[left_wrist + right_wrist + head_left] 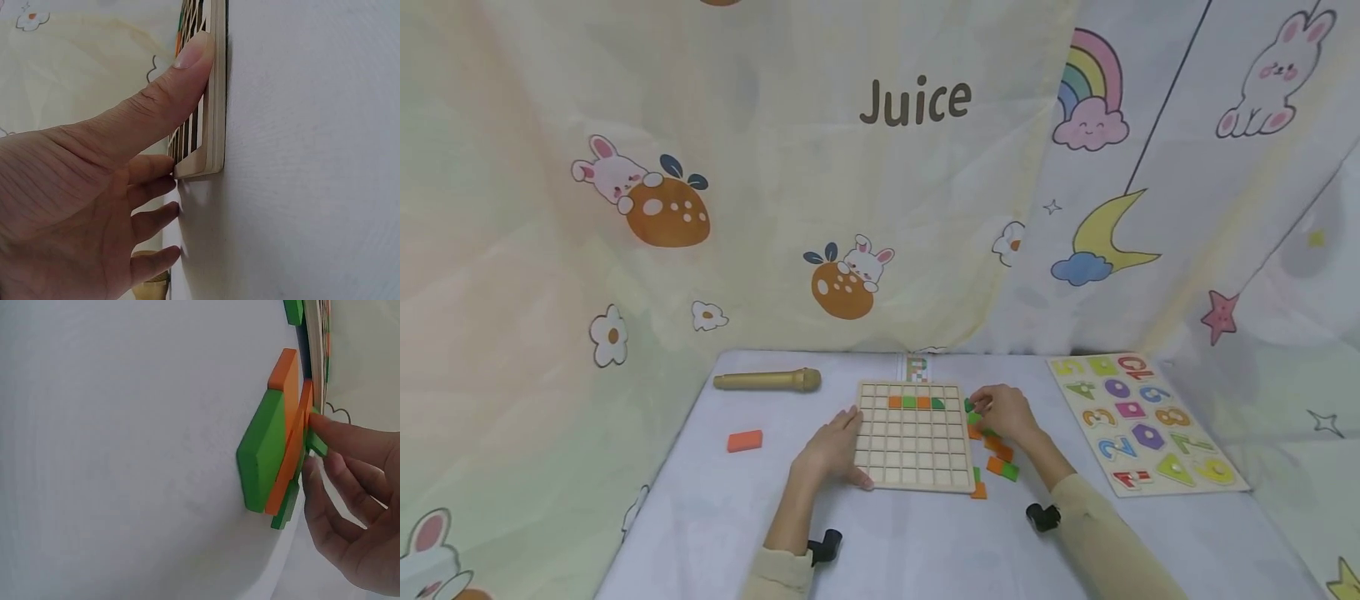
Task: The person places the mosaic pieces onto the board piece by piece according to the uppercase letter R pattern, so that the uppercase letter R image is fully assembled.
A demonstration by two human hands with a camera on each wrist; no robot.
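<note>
A square wooden grid board (913, 458) lies on the table. In its upper part sits a short row with an orange tile (895, 402), a green tile (909, 402) and a rounded green piece (937, 404). My left hand (831, 450) rests against the board's near left corner, thumb on the front edge, fingers fairly straight along the side. Beyond the board's right edge my right hand (1006, 412) pinches a small green piece (317, 442), partly covered by the fingers. Loose orange and green tiles (1002, 468) lie below that hand, some overlapping.
A gold toy microphone (767, 381) and an orange-red block (745, 442) lie on the left. At the right is a number-and-shape puzzle board (1150, 425). A small card with a coloured pattern (916, 367) lies behind the grid board. Printed cloth (760, 208) hangs behind the table.
</note>
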